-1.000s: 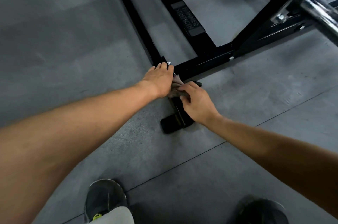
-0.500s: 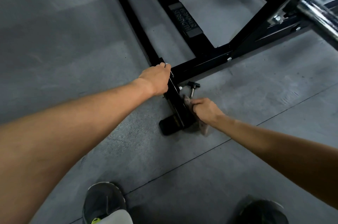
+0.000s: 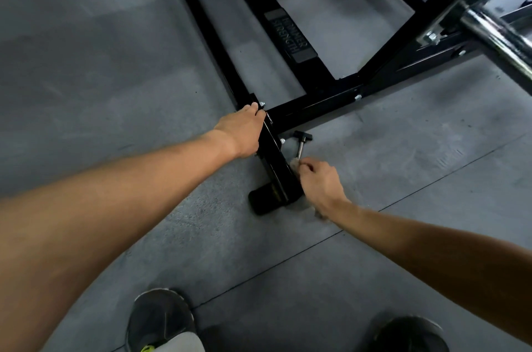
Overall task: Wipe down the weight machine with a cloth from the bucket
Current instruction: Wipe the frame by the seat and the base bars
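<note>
As you look down at the grey speckled floor (image 3: pixel 86 69), your left hand (image 3: pixel 241 130) sits on the black square-tube steel leg (image 3: pixel 275 159) of the weight machine. Its fingers are bent over the leg's top edge & hold it, right by the joint where a black steel crossbar (image 3: pixel 316 107) runs off to the right.

Your right hand (image 3: pixel 319 182) is closed, fingers curled round a pale grey crumpled cloth (image 3: pixel 294 164). A tuft shows at the knuckles, pressed against the right face of the leg, & a blurred bit trails out under the wrist. So the cloth is in the right hand, touching the leg, nearer to you than the left hand.

Just beyond the right hand's knuckles a small black T-handle pin w/ a silver shank (image 3: pixel 301 142) sticks out at a tilt, close to the cloth; can't tell if they touch. Left of the right hand, at the leg's near end, a black rubber foot pad (image 3: pixel 260 203) lies flat on the floor.

Well beyond both hands there's a black label plate w/ raised lettering (image 3: pixel 288 35) on a frame rail. Far up & right of the right hand is a shiny chrome bar (image 3: pixel 495 35). Below your arms are a dark grey left shoe (image 3: pixel 159 320) & a black right shoe (image 3: pixel 408 334).
</note>
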A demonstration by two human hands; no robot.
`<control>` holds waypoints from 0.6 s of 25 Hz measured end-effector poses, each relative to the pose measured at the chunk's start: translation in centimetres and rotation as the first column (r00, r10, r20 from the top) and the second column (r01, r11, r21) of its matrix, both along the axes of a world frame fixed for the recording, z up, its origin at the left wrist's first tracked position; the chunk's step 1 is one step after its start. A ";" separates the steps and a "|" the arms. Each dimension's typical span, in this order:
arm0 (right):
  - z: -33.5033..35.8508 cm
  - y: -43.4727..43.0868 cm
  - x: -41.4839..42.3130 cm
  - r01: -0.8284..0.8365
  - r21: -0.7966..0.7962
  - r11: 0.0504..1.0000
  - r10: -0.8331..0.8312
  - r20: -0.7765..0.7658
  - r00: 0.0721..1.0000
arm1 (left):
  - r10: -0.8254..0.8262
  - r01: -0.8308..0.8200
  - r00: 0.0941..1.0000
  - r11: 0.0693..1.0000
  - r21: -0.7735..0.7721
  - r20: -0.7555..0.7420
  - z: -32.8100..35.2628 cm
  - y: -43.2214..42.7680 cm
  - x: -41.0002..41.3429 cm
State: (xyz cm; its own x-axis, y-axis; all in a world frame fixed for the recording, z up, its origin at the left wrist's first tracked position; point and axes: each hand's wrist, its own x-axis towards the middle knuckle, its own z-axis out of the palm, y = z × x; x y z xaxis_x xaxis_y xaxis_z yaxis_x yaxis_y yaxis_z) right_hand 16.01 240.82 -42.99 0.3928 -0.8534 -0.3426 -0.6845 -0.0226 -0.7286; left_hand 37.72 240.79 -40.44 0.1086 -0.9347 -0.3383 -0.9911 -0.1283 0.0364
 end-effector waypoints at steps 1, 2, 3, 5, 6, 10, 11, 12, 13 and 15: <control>0.2 -0.4 0.1 -0.077 -0.092 0.993 0.081 0.046 0.996 | -0.001 0.001 1.000 1.000 0.002 -0.003 0.1 0.0 0.2; 0.6 -0.9 0.4 -0.203 -0.226 0.953 0.221 0.060 0.973 | 0.000 0.000 1.000 1.000 0.004 -0.009 0.4 0.1 0.4; 0.7 -1.5 0.9 -0.362 -0.365 0.858 0.393 0.014 0.919 | 0.003 -0.003 1.000 1.000 0.007 -0.017 0.6 0.2 0.6; 0.9 -2.2 2.4 -0.645 -0.512 0.568 0.645 -0.209 0.735 | -0.009 0.009 1.000 1.000 0.002 -0.014 0.7 0.8 0.9; 1.0 -2.2 3.1 -0.734 -0.532 0.422 0.693 -0.332 0.640 | -0.017 0.017 1.000 1.000 0.001 -0.007 0.7 1.1 0.9; 0.8 -1.1 5.3 -0.943 -0.329 -0.049 0.578 -0.780 0.242 | -0.014 0.014 1.000 1.000 0.013 -0.018 0.2 2.2 1.2; 0.9 -0.6 5.7 -0.963 -0.256 -0.087 0.525 -0.833 0.174 | -0.009 0.010 1.000 1.000 0.014 -0.028 0.2 2.3 1.3; 0.8 -0.2 5.8 -0.979 -0.178 -0.100 0.488 -0.866 0.107 | -0.005 0.005 0.999 1.000 0.014 -0.036 0.4 2.4 1.3; 0.7 0.2 5.5 -0.989 -0.102 -0.105 0.466 -0.884 0.042 | -0.001 0.001 0.999 1.000 0.013 -0.044 0.5 2.3 1.2; 0.4 1.1 4.4 -0.991 -0.037 -0.131 0.462 -0.887 -0.028 | -0.005 0.006 0.999 1.000 0.013 -0.045 0.7 2.3 1.2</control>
State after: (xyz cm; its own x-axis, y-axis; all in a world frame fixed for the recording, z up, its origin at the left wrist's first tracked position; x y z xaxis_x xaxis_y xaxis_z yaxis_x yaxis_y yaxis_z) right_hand 20.43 241.90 -42.58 0.8799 -0.0072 -0.4751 0.1388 -0.9523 0.2716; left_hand 38.97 243.06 -39.77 0.0881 -0.9309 -0.3546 -0.9892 -0.1236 0.0789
